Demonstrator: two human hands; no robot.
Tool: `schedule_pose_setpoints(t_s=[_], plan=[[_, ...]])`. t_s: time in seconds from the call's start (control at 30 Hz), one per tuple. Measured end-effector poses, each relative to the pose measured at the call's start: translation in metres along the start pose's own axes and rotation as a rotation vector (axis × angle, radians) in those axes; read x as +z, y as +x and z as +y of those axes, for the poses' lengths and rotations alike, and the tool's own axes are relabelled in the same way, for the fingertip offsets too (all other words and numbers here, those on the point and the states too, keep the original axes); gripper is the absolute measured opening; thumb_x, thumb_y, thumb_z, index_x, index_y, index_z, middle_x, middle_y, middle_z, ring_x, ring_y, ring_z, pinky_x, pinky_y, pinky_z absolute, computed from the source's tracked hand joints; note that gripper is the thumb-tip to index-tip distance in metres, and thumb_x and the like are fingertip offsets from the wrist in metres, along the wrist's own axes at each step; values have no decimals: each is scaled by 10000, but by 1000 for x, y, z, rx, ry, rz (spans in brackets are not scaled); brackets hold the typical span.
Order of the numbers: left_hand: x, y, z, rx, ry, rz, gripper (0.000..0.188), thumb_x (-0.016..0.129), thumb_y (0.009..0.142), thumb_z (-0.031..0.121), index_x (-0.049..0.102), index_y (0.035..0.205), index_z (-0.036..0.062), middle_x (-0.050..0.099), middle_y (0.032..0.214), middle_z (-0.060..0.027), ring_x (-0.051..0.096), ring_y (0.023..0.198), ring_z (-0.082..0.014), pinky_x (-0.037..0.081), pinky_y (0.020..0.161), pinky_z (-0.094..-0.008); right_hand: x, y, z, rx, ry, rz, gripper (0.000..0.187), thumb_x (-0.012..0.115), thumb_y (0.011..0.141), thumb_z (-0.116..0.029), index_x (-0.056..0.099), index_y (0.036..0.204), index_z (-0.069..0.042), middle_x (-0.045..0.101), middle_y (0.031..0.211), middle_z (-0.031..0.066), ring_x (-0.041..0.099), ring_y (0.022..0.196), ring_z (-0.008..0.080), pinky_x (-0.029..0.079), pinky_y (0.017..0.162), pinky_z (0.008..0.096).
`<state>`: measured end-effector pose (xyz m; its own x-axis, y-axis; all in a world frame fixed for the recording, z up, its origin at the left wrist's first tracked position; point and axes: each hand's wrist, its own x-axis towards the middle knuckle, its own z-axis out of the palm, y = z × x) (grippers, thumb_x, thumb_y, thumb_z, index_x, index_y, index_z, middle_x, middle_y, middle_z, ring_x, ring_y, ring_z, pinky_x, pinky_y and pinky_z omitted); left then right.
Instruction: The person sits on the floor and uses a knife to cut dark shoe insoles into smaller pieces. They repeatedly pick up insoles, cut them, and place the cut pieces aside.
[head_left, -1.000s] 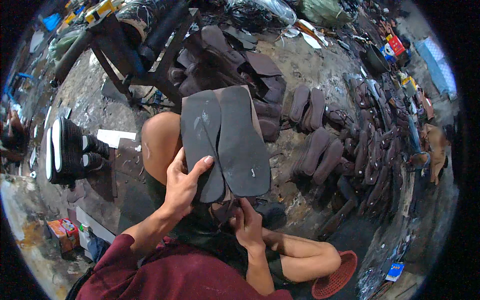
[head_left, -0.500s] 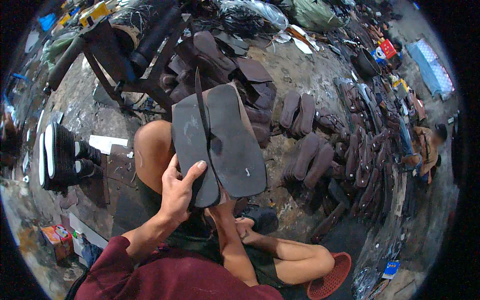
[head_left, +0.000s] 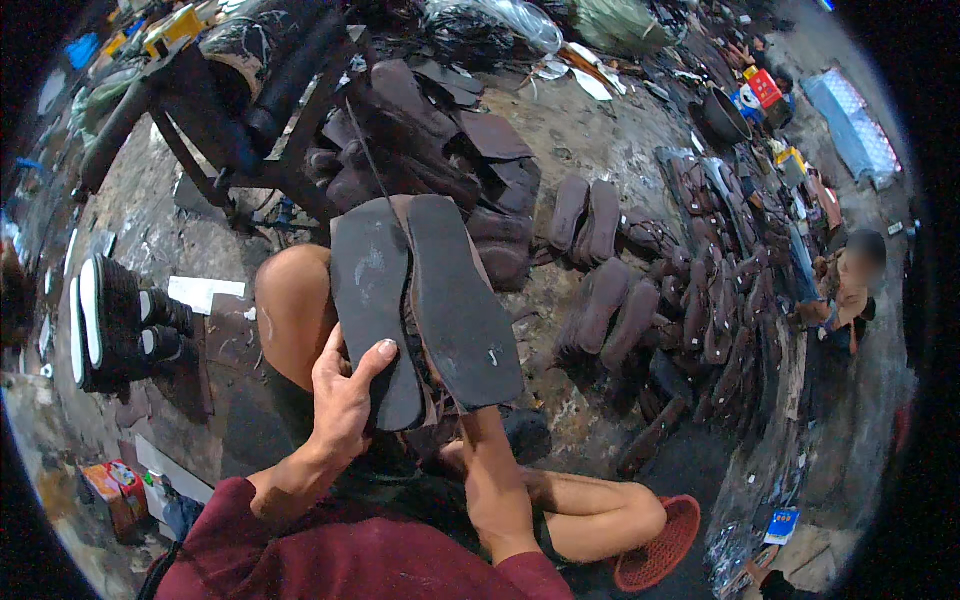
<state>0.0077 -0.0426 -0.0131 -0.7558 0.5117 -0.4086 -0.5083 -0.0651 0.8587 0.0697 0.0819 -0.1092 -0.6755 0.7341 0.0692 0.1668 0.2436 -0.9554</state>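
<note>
Two dark grey shoe soles lie side by side over a brownish backing sheet above my lap. My left hand (head_left: 343,395) grips the left sole (head_left: 370,290) by its lower outer edge, thumb on top and fingers curled beneath. The right sole (head_left: 462,305) leans slightly outward, with a narrow gap between the two. A long thin dark blade (head_left: 367,148) sticks out past their upper end, slanting up and left; its handle is not visible. My right hand is hidden under the right sole; only its wrist and forearm (head_left: 492,470) show, so its fingers cannot be seen.
Beyond the soles stands a dark metal stand (head_left: 215,120), beside a heap of brown sole pieces (head_left: 410,150). Paired brown soles (head_left: 605,305) and rows of sandals (head_left: 715,300) lie right. Stacked black-and-white soles (head_left: 95,320) stand left. Another person (head_left: 850,280) sits far right.
The soles have shifted slightly down and tilted. The blade has swung left beyond their top edge, and the gap between them looks wider low down. My right forearm has moved to the right.
</note>
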Motion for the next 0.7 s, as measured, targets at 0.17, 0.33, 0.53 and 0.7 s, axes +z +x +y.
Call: schedule_pose_setpoints(t_s=[0.17,0.33,0.53,0.7], plan=[[-31,1,-4,16,10,4,561,695,850,147,453,1326,-27,617,1106,-96,617,943,-160,526,815,-291,-11,15,-54,-139,44,-58,423,600,942,-249,539,1282,-6,603,1238,103,550,1149,206,394,1023,351],[-29,-8,9,0,129,-172,616,730,831,161,442,1340,-32,607,1140,-103,604,1002,-171,507,869,-307,6,97,-28,-79,421,-53,445,604,945,-256,524,1292,11,614,1210,107,569,1108,189,415,1000,346],[-63,12,45,-435,-836,-538,769,715,823,103,311,1468,-7,445,1418,-181,428,1320,-258,317,1102,-359,-60,54,-67,119,539,78,626,742,827,-77,423,1366,-70,655,1041,128,621,915,179,470,884,309],[-1,13,-21,469,-112,-325,654,715,817,152,411,1384,34,527,1292,-169,525,1209,-282,415,1021,-396,-17,-21,-120,190,493,535,584,644,906,-80,344,1407,-77,627,988,109,591,752,141,504,672,268]])
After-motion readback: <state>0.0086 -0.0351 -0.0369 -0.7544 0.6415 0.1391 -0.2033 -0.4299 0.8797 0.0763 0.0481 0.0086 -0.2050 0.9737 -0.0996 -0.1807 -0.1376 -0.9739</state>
